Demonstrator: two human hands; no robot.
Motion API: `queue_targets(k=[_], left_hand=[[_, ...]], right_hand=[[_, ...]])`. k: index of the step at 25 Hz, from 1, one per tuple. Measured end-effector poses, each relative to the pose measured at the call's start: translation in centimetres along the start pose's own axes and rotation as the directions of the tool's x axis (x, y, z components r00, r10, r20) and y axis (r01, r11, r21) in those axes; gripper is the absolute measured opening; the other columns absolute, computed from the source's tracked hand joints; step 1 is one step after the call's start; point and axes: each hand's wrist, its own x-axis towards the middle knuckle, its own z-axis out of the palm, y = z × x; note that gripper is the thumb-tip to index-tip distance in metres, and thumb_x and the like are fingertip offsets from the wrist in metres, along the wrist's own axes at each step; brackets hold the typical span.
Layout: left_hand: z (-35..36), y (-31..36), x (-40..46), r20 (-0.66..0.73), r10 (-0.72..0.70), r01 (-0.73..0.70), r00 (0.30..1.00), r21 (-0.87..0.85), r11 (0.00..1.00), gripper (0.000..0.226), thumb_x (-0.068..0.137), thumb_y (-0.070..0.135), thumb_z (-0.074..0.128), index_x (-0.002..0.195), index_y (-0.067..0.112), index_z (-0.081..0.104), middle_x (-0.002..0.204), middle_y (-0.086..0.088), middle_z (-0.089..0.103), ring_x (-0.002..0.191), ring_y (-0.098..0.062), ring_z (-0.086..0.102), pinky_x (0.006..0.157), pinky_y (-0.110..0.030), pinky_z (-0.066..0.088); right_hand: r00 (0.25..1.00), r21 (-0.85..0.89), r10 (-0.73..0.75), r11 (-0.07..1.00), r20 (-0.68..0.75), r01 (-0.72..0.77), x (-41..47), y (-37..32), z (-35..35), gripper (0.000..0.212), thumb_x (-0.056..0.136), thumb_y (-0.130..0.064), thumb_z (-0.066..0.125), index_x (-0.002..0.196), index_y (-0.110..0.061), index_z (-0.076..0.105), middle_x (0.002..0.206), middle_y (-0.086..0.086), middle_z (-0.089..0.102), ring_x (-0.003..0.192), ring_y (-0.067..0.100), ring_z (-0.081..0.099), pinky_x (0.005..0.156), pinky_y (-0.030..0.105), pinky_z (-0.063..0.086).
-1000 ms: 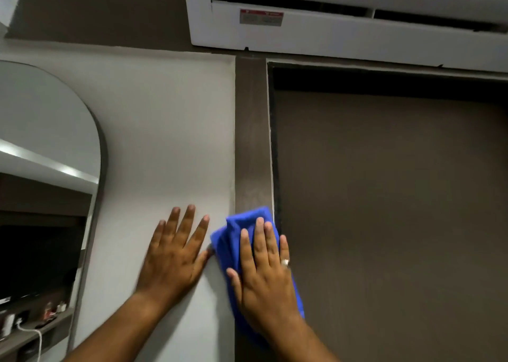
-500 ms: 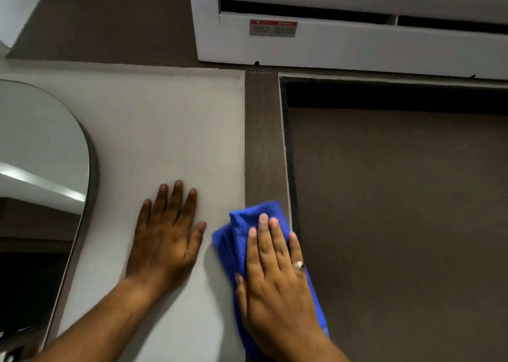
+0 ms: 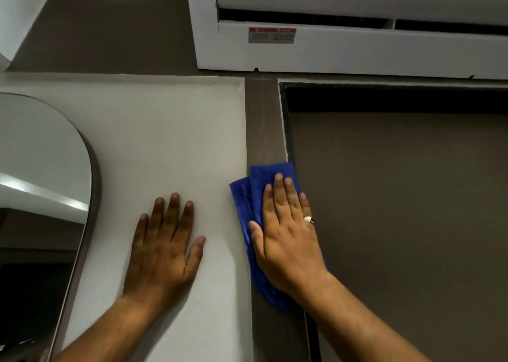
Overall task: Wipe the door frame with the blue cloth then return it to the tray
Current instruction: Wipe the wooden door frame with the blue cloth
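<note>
Blue cloth (image 3: pixel 254 193) pressed flat to the vertical door frame (image 3: pixel 264 119) under the right hand (image 3: pixel 286 238).

The right hand lay open, palm and straight fingers pinning the folded cloth against the dark brown frame strip; it was a flat press, not a closed grasp. The left hand (image 3: pixel 165 249) was spread, holding nothing, on the white wall panel (image 3: pixel 165 141) just beside the frame. The cloth looked light, soft and limp, and would likely bunch or slide unless kept under even palm pressure; for lifting, a pinch at a folded edge should serve. Its long axis ran up the frame, upper edge toward the air conditioner (image 3: pixel 357 53), lower end hidden behind the wrist. The tray was out of view.
</note>
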Motion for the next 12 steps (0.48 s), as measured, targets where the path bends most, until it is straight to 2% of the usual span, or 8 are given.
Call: queue_targets(k=[2, 6, 9, 12], left_hand=[[0.1, 0.5, 0.3, 0.001, -0.005, 0.005, 1.0, 0.011, 1.0, 0.071, 0.09, 0.055, 0.011, 0.15, 0.022, -0.004, 0.161, -0.005, -0.012, 0.148, -0.021, -0.014, 0.119, -0.039, -0.006], [0.5, 1.0, 1.0, 0.007, 0.055, -0.055, 0.998, 0.009, 0.998, 0.066, 0.093, 0.051, 0.016, 0.151, 0.024, 0.001, 0.162, -0.004, -0.007, 0.149, -0.022, -0.01, 0.118, -0.039, -0.003], [0.6, 0.7, 1.0, 0.014, 0.068, -0.069, 0.998, 0.011, 0.998, 0.064, 0.092, 0.053, 0.009, 0.149, 0.03, -0.01, 0.16, 0.001, -0.016, 0.146, -0.017, -0.02, 0.118, -0.036, -0.009], [0.7, 0.5, 0.9, 0.011, 0.066, -0.066, 0.998, 0.002, 0.998, 0.064, 0.092, 0.055, 0.006, 0.147, 0.031, -0.017, 0.159, 0.004, -0.022, 0.145, -0.014, -0.025, 0.118, -0.034, -0.013]], right_hand=[[1.0, -0.027, 0.004, 1.0, 0.023, -0.003, -0.3, -0.2, 0.1, 0.068, 0.095, -0.049, 0.006, 0.146, -0.011, -0.018, 0.153, 0.008, -0.033, 0.14, 0.018, -0.034, 0.115, 0.041, -0.02], [0.999, -0.056, -0.024, 0.998, -0.028, 0.022, 4.5, 0.0, -0.5, 0.069, 0.096, -0.047, 0.013, 0.147, -0.008, -0.013, 0.157, 0.012, -0.023, 0.143, 0.023, -0.025, 0.117, 0.042, -0.015], [0.999, -0.039, 0.036, 0.999, -0.029, -0.037, 9.6, 0.5, -1.5, 0.068, 0.098, -0.045, 0.02, 0.149, -0.006, -0.006, 0.16, 0.014, -0.013, 0.146, 0.026, -0.013, 0.119, 0.043, -0.009], [0.998, -0.005, 0.043, 0.999, -0.035, -0.043, 11.3, 0.7, -1.7, 0.067, 0.099, -0.044, 0.021, 0.149, -0.006, -0.003, 0.16, 0.014, -0.01, 0.147, 0.025, -0.011, 0.119, 0.041, -0.008]])
